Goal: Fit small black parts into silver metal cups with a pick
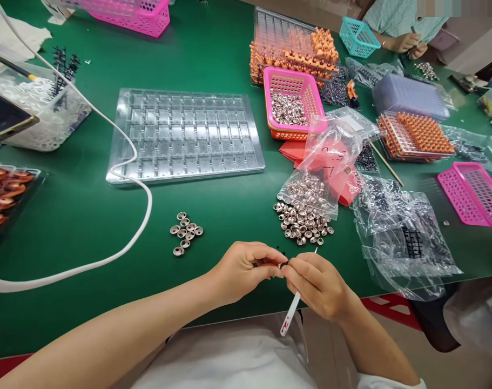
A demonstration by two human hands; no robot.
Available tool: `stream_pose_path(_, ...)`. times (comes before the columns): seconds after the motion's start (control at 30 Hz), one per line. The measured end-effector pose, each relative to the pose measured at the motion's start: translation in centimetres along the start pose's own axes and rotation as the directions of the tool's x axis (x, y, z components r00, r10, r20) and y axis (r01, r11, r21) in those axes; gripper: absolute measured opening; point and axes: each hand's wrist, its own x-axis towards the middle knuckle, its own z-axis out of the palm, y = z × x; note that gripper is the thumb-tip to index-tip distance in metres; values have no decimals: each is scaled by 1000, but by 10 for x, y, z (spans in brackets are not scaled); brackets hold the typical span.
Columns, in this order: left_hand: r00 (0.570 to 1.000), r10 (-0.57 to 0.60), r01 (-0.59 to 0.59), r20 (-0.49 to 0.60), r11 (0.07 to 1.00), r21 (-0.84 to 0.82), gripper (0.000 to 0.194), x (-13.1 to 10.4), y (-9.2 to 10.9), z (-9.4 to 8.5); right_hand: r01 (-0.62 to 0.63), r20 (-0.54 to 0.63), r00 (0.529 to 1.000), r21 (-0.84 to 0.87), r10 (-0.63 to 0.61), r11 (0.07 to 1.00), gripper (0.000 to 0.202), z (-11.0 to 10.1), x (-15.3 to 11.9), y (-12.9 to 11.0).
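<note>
My left hand (241, 270) and my right hand (316, 283) meet over the near edge of the green table. The left fingertips pinch a small metal piece (281, 265) with something dark at it. My right hand grips white tweezers (291, 312), whose tail points down toward my lap. A small cluster of silver metal caps (184, 232) lies to the left of my hands. A larger pile of caps (304, 222) spills from a clear bag (308, 192) just beyond my right hand.
A clear compartment tray (184, 135) lies mid-table, with a white cable (124, 162) curving past its left side. Pink baskets (292, 102) (472, 192), orange-part racks (416, 135) and plastic bags (403, 232) crowd the right. Another person's hands (410, 43) work at far right.
</note>
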Motion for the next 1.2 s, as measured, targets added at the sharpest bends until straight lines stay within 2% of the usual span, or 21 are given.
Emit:
stream_pose_path(0.13, 999, -14, 13, 29, 999, 30, 15, 0, 0, -1, 4, 44, 999, 37, -6, 999, 20, -3, 4, 1)
stream_pose_path(0.27, 991, -78, 69, 107, 994, 85, 19, 0, 2, -4, -76, 201, 978, 103, 54, 992, 19, -8, 10, 0)
stream_pose_path(0.33, 990, -56, 36, 131, 988, 148, 20, 0, 4, -6, -102, 241, 968, 110, 73, 989, 22, -9, 12, 0)
stream_pose_path(0.43, 987, 43, -85, 158, 959, 270, 16, 0, 5, -9, -85, 232, 971, 96, 61, 992, 21, -7, 10, 0)
stream_pose_path(0.5, 984, 74, -120, 161, 948, 294, 15, 0, 6, -10, -69, 213, 976, 99, 47, 993, 20, -4, 6, 1)
stream_pose_path(0.6, 991, 33, -60, 127, 976, 211, 13, 1, 7, -11, -54, 102, 994, 99, 44, 994, 24, -1, -1, 2)
stream_pose_path(0.73, 992, -49, 41, 120, 997, 66, 13, 1, 7, -9, -79, -43, 996, 102, 84, 992, 42, -1, -8, 1)
stream_pose_path(0.87, 993, -41, 33, 114, 997, 70, 13, 1, 5, -9, -88, -37, 995, 116, 93, 989, 44, -4, -9, -1)
stream_pose_path(1.2, 992, 21, -39, 125, 989, 141, 13, 0, 6, -8, -37, 10, 999, 98, 36, 995, 30, -1, -5, -1)
